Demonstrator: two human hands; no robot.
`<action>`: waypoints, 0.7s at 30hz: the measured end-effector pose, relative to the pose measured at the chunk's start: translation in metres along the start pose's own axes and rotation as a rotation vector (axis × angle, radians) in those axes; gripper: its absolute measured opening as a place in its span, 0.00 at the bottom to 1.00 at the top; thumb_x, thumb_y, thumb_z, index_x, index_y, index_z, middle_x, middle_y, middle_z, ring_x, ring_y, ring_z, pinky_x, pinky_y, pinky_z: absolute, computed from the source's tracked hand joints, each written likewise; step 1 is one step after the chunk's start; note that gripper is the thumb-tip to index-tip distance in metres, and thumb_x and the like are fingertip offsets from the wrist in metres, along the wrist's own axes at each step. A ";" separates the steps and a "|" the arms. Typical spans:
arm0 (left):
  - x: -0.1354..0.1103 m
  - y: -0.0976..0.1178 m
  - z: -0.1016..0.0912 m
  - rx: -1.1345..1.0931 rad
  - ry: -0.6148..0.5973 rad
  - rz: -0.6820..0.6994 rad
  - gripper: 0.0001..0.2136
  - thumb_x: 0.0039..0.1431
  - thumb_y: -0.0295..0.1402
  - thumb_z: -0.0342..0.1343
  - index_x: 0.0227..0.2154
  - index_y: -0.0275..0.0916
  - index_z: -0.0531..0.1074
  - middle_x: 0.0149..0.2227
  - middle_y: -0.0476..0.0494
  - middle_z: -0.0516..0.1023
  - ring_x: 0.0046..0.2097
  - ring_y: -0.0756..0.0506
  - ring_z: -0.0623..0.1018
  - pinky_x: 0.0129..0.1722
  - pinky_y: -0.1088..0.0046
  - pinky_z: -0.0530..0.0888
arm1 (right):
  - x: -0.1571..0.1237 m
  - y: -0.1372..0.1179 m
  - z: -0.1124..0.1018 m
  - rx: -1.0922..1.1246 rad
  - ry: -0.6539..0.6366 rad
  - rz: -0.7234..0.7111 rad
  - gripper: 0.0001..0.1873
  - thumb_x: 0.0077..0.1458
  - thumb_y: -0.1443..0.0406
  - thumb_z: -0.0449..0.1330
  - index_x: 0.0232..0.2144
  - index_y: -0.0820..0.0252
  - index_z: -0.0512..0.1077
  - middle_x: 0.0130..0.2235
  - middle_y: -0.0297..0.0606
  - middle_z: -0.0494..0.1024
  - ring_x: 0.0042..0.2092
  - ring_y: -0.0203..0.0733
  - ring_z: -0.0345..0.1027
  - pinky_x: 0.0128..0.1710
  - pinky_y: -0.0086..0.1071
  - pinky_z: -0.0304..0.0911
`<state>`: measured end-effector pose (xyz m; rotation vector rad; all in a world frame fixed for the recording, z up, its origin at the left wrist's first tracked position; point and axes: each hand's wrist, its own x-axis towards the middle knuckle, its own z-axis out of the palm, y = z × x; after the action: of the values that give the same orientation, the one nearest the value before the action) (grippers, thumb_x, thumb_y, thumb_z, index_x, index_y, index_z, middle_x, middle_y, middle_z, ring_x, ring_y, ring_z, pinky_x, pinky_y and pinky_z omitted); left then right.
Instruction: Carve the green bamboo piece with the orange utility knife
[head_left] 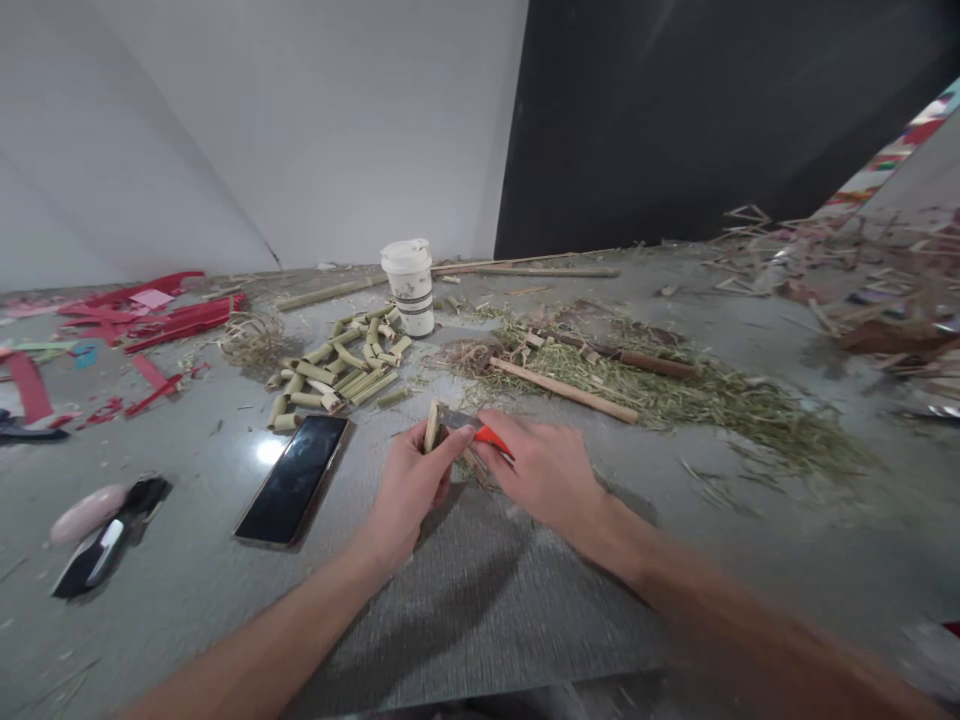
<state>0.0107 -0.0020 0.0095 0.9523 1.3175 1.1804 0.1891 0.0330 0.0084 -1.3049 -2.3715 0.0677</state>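
My left hand point(412, 470) is closed around a short piece of pale green plant stalk point(433, 424), which stands roughly upright between thumb and fingers. An orange-handled knife point(493, 438) is gripped in my right hand point(536, 465). Its grey blade point(454, 418) lies against the stalk piece, with my left thumb close beside it. Just beyond my left hand lies a pile of short cut stalk pieces point(367, 345). Green shavings point(600, 375) are scattered ahead of my right hand, and some show beneath both hands.
A lidded white paper cup point(409, 290) stands behind the pile. Left of my hands lies a phone point(294, 480), with a pink and black object point(90, 515) farther left. Red strips point(180, 322) cover the back left. A wooden stick point(566, 390) rests by the shavings; thin wooden scraps point(862, 270) crowd the right.
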 end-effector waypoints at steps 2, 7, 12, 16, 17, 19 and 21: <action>-0.001 0.000 0.001 -0.006 0.009 -0.004 0.24 0.59 0.52 0.69 0.27 0.43 0.63 0.18 0.59 0.58 0.18 0.55 0.55 0.16 0.79 0.53 | 0.000 0.000 0.000 0.002 0.006 -0.005 0.16 0.76 0.54 0.52 0.50 0.51 0.77 0.40 0.37 0.88 0.31 0.43 0.75 0.28 0.37 0.40; 0.001 -0.001 0.001 -0.046 0.037 -0.023 0.26 0.58 0.55 0.70 0.26 0.43 0.62 0.18 0.60 0.55 0.18 0.55 0.53 0.16 0.78 0.51 | 0.002 0.003 -0.001 0.030 0.031 0.015 0.19 0.77 0.51 0.50 0.48 0.52 0.77 0.42 0.38 0.89 0.33 0.43 0.77 0.29 0.36 0.43; 0.006 -0.001 -0.003 -0.033 0.041 -0.048 0.23 0.60 0.51 0.70 0.29 0.43 0.63 0.19 0.60 0.57 0.18 0.55 0.55 0.16 0.78 0.51 | 0.007 0.009 0.000 0.052 0.015 -0.014 0.17 0.75 0.53 0.53 0.50 0.53 0.78 0.40 0.38 0.88 0.33 0.44 0.77 0.30 0.36 0.45; 0.006 0.000 -0.003 0.015 0.034 -0.030 0.21 0.60 0.48 0.70 0.30 0.43 0.63 0.20 0.59 0.60 0.20 0.55 0.58 0.18 0.79 0.54 | 0.008 0.012 0.001 0.107 -0.058 -0.090 0.14 0.74 0.56 0.55 0.49 0.54 0.78 0.38 0.38 0.87 0.34 0.43 0.76 0.31 0.34 0.46; 0.006 0.000 -0.003 0.021 0.025 -0.016 0.21 0.60 0.47 0.70 0.30 0.43 0.64 0.20 0.58 0.60 0.20 0.54 0.59 0.18 0.79 0.54 | 0.008 0.012 0.001 0.121 -0.070 -0.103 0.14 0.74 0.56 0.55 0.49 0.54 0.78 0.39 0.38 0.87 0.34 0.43 0.76 0.31 0.34 0.47; 0.005 0.000 -0.002 0.027 0.003 0.009 0.19 0.59 0.46 0.70 0.31 0.42 0.65 0.20 0.58 0.60 0.20 0.54 0.59 0.19 0.78 0.54 | 0.008 0.012 0.000 0.139 -0.078 -0.119 0.13 0.74 0.56 0.56 0.48 0.54 0.78 0.40 0.37 0.87 0.34 0.41 0.75 0.31 0.34 0.46; 0.005 -0.001 -0.001 0.019 -0.016 0.027 0.18 0.58 0.45 0.71 0.31 0.42 0.66 0.21 0.58 0.60 0.20 0.54 0.59 0.19 0.78 0.55 | 0.008 0.013 -0.001 0.141 -0.078 -0.128 0.13 0.74 0.56 0.56 0.46 0.54 0.78 0.40 0.37 0.87 0.34 0.41 0.74 0.31 0.34 0.46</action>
<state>0.0095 0.0025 0.0071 0.9939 1.3087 1.1799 0.1959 0.0463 0.0086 -1.1022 -2.4605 0.2472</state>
